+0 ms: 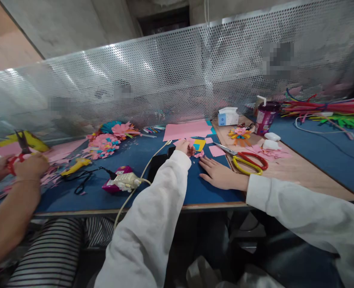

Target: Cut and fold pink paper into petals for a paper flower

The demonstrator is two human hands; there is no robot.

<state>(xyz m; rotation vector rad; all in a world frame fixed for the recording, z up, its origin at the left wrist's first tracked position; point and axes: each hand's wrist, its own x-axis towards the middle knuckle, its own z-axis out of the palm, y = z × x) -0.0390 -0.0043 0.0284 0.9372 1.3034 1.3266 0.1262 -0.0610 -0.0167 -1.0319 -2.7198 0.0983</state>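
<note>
My left hand (185, 147) reaches forward over the blue table top (171, 188), its fingers pinched on small pink paper pieces (198, 154) beside a yellow and blue paper square (199, 144). My right hand (217, 173) lies flat on the blue surface, fingers stretched out and pointing left, holding nothing. A pink paper square (217, 151) lies just beyond it. Red and yellow handled scissors (249, 161) rest to its right on the wooden board (299, 172). Both my arms wear white sleeves.
Large pink sheets (187, 129) lie further back. Paper flowers (107, 142), a glue gun (125, 181) with its cable, a tissue box (228, 117), a purple cup (264, 117) and coloured sticks (327, 108) stand around. At the left another person's hands (29, 166) hold red scissors. A perforated metal screen (177, 76) closes the back.
</note>
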